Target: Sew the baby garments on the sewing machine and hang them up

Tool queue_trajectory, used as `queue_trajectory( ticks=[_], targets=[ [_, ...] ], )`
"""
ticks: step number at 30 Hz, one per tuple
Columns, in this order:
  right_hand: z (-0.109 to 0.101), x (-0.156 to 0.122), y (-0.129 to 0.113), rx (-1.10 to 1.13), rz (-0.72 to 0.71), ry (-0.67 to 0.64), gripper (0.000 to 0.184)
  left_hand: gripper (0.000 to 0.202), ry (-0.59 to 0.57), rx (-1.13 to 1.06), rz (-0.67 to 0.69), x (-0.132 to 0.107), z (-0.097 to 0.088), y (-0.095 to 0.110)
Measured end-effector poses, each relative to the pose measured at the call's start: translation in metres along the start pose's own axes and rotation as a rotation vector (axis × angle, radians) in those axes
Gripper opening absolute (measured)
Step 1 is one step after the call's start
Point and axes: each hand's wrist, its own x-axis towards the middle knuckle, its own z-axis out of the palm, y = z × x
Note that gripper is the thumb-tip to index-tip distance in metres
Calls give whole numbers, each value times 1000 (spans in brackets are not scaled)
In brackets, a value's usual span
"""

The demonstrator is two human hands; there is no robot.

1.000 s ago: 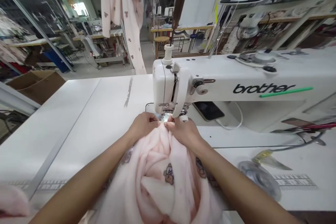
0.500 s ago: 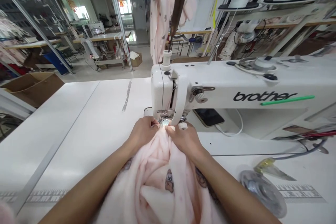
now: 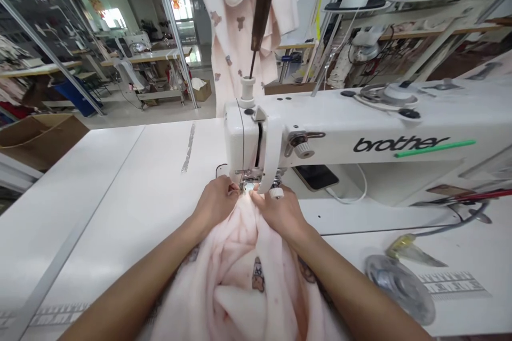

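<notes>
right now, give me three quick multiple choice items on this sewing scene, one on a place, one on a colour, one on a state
1. Where does the phone lie?
A. under the machine arm
B. in the cardboard box
C. on the fabric

2. What colour is the fabric?
A. navy
B. pale pink
C. green

3. How are the hands set?
A. both pinching fabric at the needle
B. both lifted off
C. one holding the snips

Answers:
1 A, the phone lies beneath the sewing machine arm.
2 B, the fabric is pale pink.
3 A, left hand and right hand grip it by the needle.
</notes>
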Motion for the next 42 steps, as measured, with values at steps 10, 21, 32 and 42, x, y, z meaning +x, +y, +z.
queue_trajectory(
  ticks=[10,21,32,42],
  targets=[
    [-4,2,-5,-12,32,-58,9,8,37,42,30,-1,1,3],
    [-3,5,-7,-29,52,-72,13,9,64,76,9,3,4,2],
    [-3,7,-9,-61,56,-73,14,14,15,32,43,5,-5,0],
    [3,8,-7,-59,57,-31,16,12,15,97,-18,6,-8,3]
  ],
)
